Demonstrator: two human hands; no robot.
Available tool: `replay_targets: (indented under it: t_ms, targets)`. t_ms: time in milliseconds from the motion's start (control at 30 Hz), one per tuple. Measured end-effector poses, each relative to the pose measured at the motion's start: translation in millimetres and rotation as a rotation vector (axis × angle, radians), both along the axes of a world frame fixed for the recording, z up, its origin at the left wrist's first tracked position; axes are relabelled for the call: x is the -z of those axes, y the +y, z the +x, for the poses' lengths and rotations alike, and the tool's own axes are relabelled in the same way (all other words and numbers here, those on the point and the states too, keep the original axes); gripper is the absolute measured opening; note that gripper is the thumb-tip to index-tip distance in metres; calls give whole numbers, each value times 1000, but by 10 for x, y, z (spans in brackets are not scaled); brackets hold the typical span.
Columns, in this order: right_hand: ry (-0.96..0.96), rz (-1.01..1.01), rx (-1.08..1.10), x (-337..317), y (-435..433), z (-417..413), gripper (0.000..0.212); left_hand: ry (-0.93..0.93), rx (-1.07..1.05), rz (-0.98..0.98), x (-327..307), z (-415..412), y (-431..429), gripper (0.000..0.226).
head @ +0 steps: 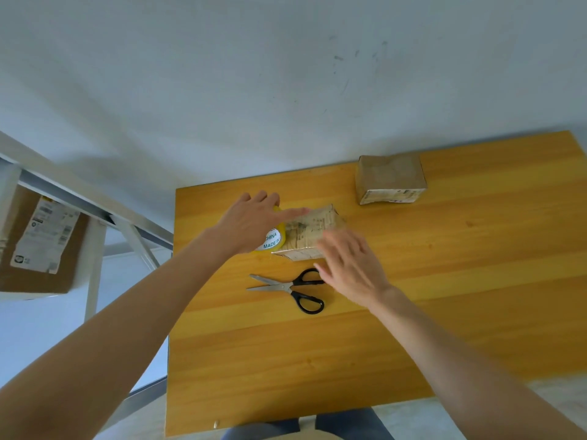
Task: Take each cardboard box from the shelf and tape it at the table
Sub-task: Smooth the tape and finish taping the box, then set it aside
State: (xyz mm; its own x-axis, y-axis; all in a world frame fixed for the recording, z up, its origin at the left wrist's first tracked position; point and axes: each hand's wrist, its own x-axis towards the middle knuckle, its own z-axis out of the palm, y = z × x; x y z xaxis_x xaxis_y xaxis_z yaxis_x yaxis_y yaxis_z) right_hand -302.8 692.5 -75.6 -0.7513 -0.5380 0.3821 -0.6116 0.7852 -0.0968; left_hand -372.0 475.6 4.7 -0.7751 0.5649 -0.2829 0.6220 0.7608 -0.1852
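The cardboard box [313, 231] in hand lies flat on the table [444, 296], just above centre frame, its top printed and glossy in places, which suggests tape already laid there. The left hand [251, 222] rests against the box's left end: its fingers curl over a yellow tape roll [272, 239] and grip it, while the thumb extends rightward onto the box top. The right hand [352, 268] is over the box's right end with fingers straight and spread, holding nothing; motion blur prevents confirming contact. Judged step: taping this box, with the strip being drawn or smoothed along the top. The next move calls for pressing the strip flat, then cutting it; the scissors [295, 289] lie part-open just below the box, under the right hand. A second box [390, 179] sits toward the upper right of the table, well apart. At far left, a labelled carton [35, 242] sits on the shelf [79, 192], probably to be fetched afterwards.
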Motion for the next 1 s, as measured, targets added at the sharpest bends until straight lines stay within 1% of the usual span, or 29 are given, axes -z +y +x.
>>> replay_targets:
  t_ms: [67,133,167,233,333,400,467,600,700,733,767,833,867,933,967,1000]
  targets:
    - [46,45,-120,106,-82,153,38,-22,-38,15,-9,-7,4,92]
    - [23,104,-156,229,-143,258,26,-33,-72,37,-16,-7,15,88]
    - [-2,129,-155,281,-170,292,23,-37,-83,46,-21,-6,20,86]
    - [-94,168,-126,368,-227,332,27,-41,-94,59,-22,-7,21,84]
    - [-319,278,-54,445,-280,360,44,-47,-107,80,-15,-6,16,79]
    - [-451,349,-25,452,-315,364,49,-59,-118,85,-19,-6,17,77]
    - [-522,405,3,459,-357,369,48,-75,-128,87,-23,-3,20,77]
    - [-598,466,64,452,-444,354,41,-115,-164,104,-32,-1,38,76]
    - [-581,492,74,400,-455,324,29,-152,-182,112,-41,-16,31,74]
    - [-583,476,80,389,-444,315,26,-166,-187,116,-43,-23,27,74]
    - [-598,427,105,354,-426,306,28,-180,-190,120,-44,-29,23,73]
    - [-684,282,153,242,-365,295,32,-207,-194,130,-48,-38,21,72]
    - [-778,179,174,204,-313,303,31,-220,-198,136,-53,-44,22,71]
    - [-1048,-92,217,118,-207,325,32,-240,-205,147,-61,-59,21,71]
    - [-1161,-210,238,86,-154,341,37,-247,-206,151,-65,-65,18,71]
    - [-1235,-293,263,63,-107,357,44,-251,-207,155,-66,-67,16,71]
